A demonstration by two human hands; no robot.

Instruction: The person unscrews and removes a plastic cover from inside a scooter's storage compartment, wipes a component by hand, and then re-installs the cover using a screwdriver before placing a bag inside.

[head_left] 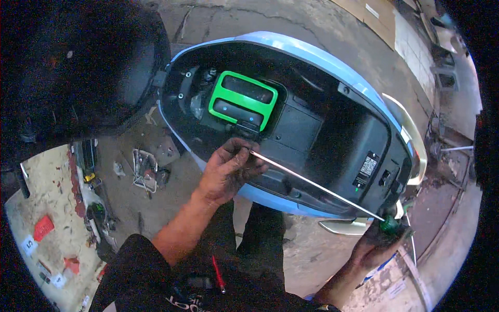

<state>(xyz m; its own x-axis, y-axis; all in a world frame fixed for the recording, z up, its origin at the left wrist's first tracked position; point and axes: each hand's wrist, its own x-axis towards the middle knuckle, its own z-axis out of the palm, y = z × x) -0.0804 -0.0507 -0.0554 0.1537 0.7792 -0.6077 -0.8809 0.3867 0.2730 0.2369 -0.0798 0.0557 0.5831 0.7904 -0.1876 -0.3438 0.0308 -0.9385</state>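
Item: long screwdriver [317, 186], thin metal shaft w/ green handle. Lies slantwise across the open under-seat compartment [332, 145] of a light-blue scooter [312, 52], tip up-left, handle down-right, past the scooter's rear edge.

L hand [228, 169]: grimy, fingers curled and pressed together around the shaft's tip end, pinching it just below the green frame. Resting at the compartment's near rim.

R hand [377, 244]: closed around the green handle [389, 224], lower right (only part of the handle shows above the fingers). Hand sits outside the scooter body, near a pale trim piece [343, 226].

Compartment contents: black plastic liner; bright green rectangular frame [243, 100] w/ two dark slots, set toward the front-left; a label sticker [368, 166] on the rear wall.

Surroundings: raised black seat [104, 67] at upper left. Concrete floor [291, 21], cracked. Scattered metal parts [145, 169] on the ground left of the scooter, well apart from both hands. Red-handled tool [218, 273] sticking out near the person's dark clothing, bottom centre. Red scraps [43, 227] on a pale patch, far left.
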